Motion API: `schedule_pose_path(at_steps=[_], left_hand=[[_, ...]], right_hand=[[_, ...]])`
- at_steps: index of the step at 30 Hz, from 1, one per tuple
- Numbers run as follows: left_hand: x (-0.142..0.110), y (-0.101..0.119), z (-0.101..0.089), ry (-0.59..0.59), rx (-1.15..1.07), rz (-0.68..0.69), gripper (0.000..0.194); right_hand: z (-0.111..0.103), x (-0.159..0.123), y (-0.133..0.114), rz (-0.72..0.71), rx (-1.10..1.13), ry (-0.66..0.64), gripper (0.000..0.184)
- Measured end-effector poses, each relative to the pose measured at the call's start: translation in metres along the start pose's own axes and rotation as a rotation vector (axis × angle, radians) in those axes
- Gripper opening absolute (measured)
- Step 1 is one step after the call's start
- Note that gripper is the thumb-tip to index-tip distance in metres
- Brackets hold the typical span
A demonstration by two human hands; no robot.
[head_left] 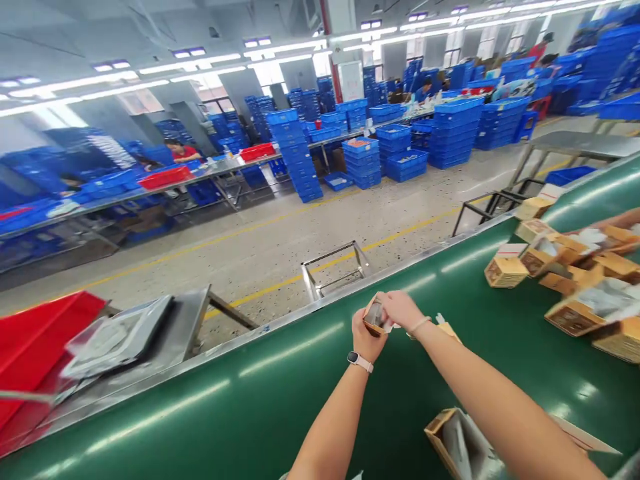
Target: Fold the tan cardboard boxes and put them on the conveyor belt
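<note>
Both of my hands meet over the green conveyor belt (280, 393) around a small brown cardboard box (374, 315). My left hand (367, 335), with a watch on its wrist, grips the box from below. My right hand (400, 309), with a thin band on its wrist, closes over the box's top from the right. A clear plastic piece shows at the box's open end. Under my right forearm an open brown box (457, 440) with a plastic bag inside lies on the belt.
A pile of small brown boxes (575, 273) lies on the belt at the right. A red bin (35, 340) and plastic bags (117, 333) rest on a metal stand at the left. Beyond a concrete aisle stand stacks of blue crates (453, 130) and tables with seated workers.
</note>
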State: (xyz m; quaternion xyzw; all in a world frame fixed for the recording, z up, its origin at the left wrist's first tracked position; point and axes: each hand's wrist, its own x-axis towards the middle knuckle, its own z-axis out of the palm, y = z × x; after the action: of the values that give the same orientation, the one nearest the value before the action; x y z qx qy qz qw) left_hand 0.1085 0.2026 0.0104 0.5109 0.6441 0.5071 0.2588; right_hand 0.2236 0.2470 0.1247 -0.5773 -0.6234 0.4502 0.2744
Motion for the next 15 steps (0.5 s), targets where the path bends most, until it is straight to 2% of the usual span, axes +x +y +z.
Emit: schedule_pose_path(at_steps=[1, 3, 4, 5, 7, 8, 10, 12, 15], left_hand=[[0.000, -0.013, -0.009, -0.020, -0.034, -0.016, 0.079], [-0.005, -0.036, -0.025, -0.086, -0.084, -0.030, 0.080], [-0.008, -0.045, -0.030, -0.129, -0.098, -0.020, 0.077], [-0.010, -0.053, -0.034, -0.167, -0.103, 0.005, 0.072], [-0.011, -0.061, -0.039, -0.211, -0.077, 0.072, 0.059], [-0.011, -0.062, -0.041, -0.223, -0.048, 0.104, 0.053], [-0.006, -0.058, -0.043, -0.243, 0.021, 0.147, 0.041], [0.001, -0.051, -0.044, -0.275, 0.068, 0.167, 0.033], [0.011, -0.039, -0.037, -0.315, 0.067, 0.183, 0.017]], right_hand=[[0.000, -0.002, 0.011, -0.063, -0.042, 0.079, 0.033], [-0.005, -0.004, 0.040, -0.304, -0.149, 0.231, 0.032], [-0.007, -0.004, 0.057, -0.435, -0.190, 0.190, 0.032], [-0.008, -0.002, 0.072, -0.554, -0.232, 0.080, 0.033], [-0.005, 0.003, 0.098, -0.690, -0.314, -0.169, 0.040], [-0.002, 0.007, 0.106, -0.711, -0.349, -0.260, 0.043], [0.007, 0.015, 0.117, -0.692, -0.376, -0.331, 0.045], [0.017, 0.024, 0.121, -0.647, -0.321, -0.306, 0.045], [0.034, 0.033, 0.126, -0.517, -0.141, -0.155, 0.036]])
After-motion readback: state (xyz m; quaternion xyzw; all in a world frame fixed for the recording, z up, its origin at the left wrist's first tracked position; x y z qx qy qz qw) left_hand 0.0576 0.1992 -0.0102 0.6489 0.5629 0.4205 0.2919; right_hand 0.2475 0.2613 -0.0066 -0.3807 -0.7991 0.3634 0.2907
